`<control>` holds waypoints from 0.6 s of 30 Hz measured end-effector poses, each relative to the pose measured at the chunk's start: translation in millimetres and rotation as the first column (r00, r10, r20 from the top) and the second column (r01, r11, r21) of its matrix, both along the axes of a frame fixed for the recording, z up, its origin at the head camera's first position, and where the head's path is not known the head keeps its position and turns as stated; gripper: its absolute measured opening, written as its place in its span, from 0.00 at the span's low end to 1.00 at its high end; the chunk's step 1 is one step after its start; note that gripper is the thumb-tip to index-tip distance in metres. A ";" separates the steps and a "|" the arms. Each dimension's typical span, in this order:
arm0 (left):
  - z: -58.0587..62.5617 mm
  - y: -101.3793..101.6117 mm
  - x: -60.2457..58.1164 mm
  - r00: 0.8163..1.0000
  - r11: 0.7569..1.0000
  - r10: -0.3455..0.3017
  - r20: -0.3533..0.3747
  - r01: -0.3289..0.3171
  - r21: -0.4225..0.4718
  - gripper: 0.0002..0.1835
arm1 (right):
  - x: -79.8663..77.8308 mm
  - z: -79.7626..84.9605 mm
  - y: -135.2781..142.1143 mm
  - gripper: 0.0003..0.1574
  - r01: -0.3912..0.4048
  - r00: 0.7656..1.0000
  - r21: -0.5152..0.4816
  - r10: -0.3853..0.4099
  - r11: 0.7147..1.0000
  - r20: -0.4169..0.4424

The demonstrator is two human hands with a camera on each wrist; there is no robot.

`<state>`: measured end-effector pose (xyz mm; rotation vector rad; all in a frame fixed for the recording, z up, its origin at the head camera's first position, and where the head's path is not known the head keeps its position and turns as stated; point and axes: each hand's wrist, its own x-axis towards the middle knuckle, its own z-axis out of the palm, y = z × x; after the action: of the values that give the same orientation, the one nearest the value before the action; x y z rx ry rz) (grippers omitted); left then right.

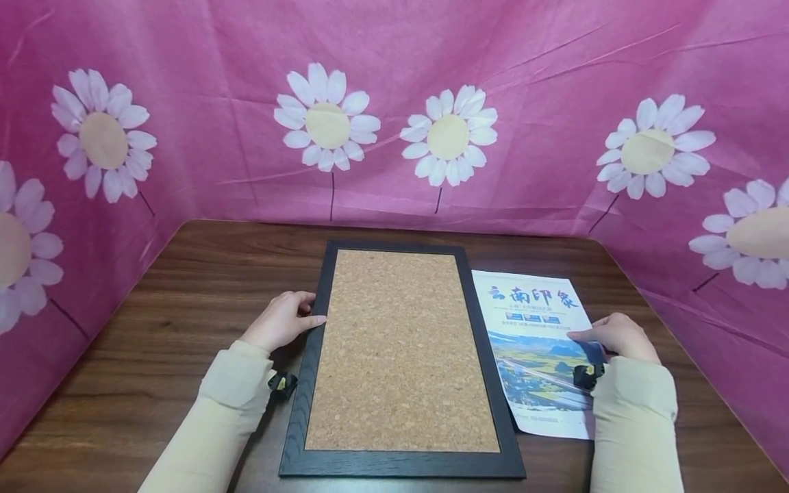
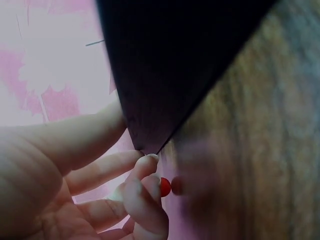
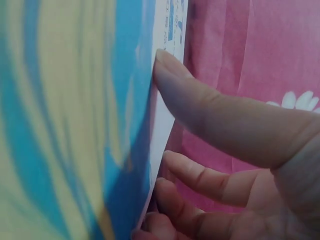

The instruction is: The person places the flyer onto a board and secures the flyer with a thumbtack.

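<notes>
2 grips are narrow: the left hand pinches the framed corkboard, the right hand the poster.

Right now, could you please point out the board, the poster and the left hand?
Board (image 1: 402,350): head view, middle of the cork.
Poster (image 1: 533,352): head view, printed landscape.
Left hand (image 1: 282,323): head view, its back.

A curtained tabletop booth; pink daisy-printed cloth walls 3 sides of the wood-grain table

Bright head view; dim wrist views, tabletop apparently blurred.
</notes>
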<state>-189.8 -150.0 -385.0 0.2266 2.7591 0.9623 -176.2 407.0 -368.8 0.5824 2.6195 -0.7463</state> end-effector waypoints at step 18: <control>0.1 -0.7 0.1 1.000 1.000 -0.026 -0.009 0.026 -0.009 0.31 | -3.1 0.9 -3.8 0.45 0.033 0.999 0.017 -0.033 0.999 0.004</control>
<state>-189.7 -150.7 -384.9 0.2655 2.7605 0.9451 -179.3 403.3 -367.9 0.6324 2.6212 -0.7323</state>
